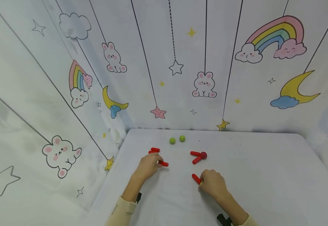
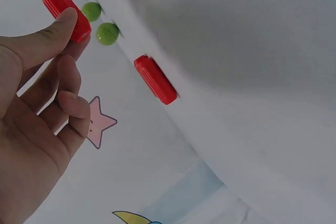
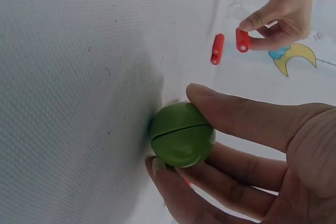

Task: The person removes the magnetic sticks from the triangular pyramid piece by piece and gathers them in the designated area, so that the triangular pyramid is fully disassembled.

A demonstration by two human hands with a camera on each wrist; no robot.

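Pinching at fingertips [image 3: 159, 168]: red stick [image 2: 56, 4] in left hand [image 1: 149, 164], green ball [image 3: 182, 136] in right hand [image 1: 214, 183]

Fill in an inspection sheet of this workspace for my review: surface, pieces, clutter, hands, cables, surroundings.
Surface: white table, a few small dark specks.
Pieces: two loose green balls near the far edge; two spare red sticks close together beyond the left hand; a red ball with two angled red sticks meeting it.
Clutter: nothing seen.
Hands: left pinches a red stick; right hand pinches a green ball, another red stick at its fingers, whether joined unclear.
Cables: nothing seen.
Surroundings: white backdrop printed with rabbits, stars, moons, rainbows.
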